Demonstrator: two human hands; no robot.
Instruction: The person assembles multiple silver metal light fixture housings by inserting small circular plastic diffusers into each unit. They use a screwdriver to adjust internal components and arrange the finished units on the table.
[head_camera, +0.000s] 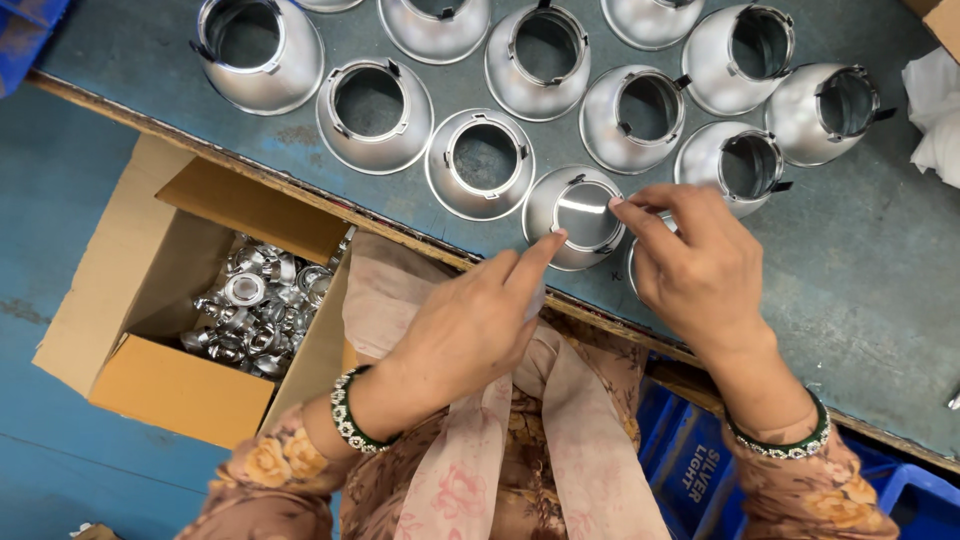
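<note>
A grey-blue workbench (860, 270) with a worn wooden front edge runs diagonally across the view, above a blue floor. On it stand about a dozen silver metal reflector cones (375, 112), wide rims down and narrow collared necks opening upward toward the camera, set in loose rows close beside one another. Below the bench edge, at the left, an open cardboard box (150, 375) sits on the floor, holding a heap of small shiny metal fittings (255, 315). Blue plastic crates (700, 470) show at the lower right, under the bench. The cone being worked on (578, 215) stands at the near edge of the bench, upright, its axis vertical and its narrow mouth pointing up; a flat shiny disc lies in or over that mouth. The left hand (465, 325) reaches up from below, index finger stretched out with its tip touching the near-left rim of the cone's neck, the other fingers loosely curled and gripping nothing that shows. The right hand (700, 265) arches over from the right, its fingertips resting on the far-right rim, pinching lightly at the collar; whether it holds a small part cannot be told. Both wrists wear green beaded bangles.
</note>
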